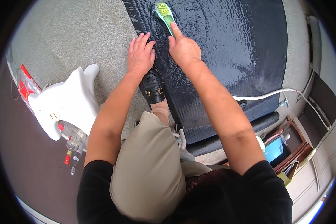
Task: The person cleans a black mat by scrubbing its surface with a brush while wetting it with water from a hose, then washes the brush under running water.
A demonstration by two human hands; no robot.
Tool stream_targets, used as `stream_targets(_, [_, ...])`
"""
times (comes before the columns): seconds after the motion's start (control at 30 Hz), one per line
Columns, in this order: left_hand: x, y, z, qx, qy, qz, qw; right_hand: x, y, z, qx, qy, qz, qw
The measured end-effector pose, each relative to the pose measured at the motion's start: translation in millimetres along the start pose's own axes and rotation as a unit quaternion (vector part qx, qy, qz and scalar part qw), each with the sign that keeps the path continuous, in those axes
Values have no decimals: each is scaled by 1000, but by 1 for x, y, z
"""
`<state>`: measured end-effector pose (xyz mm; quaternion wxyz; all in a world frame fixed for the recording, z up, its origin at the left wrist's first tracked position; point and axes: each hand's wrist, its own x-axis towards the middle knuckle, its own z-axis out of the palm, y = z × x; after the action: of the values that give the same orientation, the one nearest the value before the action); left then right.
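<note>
A wet black ribbed mat (224,56) spreads before me, its surface shining with water. My right hand (186,50) grips the handle of a green and white scrub brush (164,11), index finger stretched along it. The brush head lies at the mat's upper left, with a little foam beside it; its bristles are hidden underneath. My left hand (141,53) rests palm down at the mat's left edge, fingers apart and holding nothing. Just below that hand is my black loafer (153,86) with a gold-coloured buckle, next to the mat's edge.
A white plastic stool (64,98) lies tipped on the stone floor (81,33) at left, with glass bottles (74,151) below it. A white hose (263,96) crosses the mat's lower right. Further right, a blue basin (273,149) sits by a reddish-brown wooden frame (296,148).
</note>
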<state>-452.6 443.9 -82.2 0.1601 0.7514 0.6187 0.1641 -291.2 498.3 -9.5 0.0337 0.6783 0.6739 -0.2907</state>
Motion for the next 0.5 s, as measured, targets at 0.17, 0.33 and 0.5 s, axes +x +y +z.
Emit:
stream_targets(0.17, [-5,-15,4,6,-25,-18,1000,-66,27,22,-34,-40,-38,998])
stream_targets(0.33, [-9,-18,0,23,-35,-15,999,-121,50,12,-63,-80,-24,995])
stream_targets(0.5, [4,-5,0,27,-36,-15,999,18,-10,-18,-22,-39,13,999])
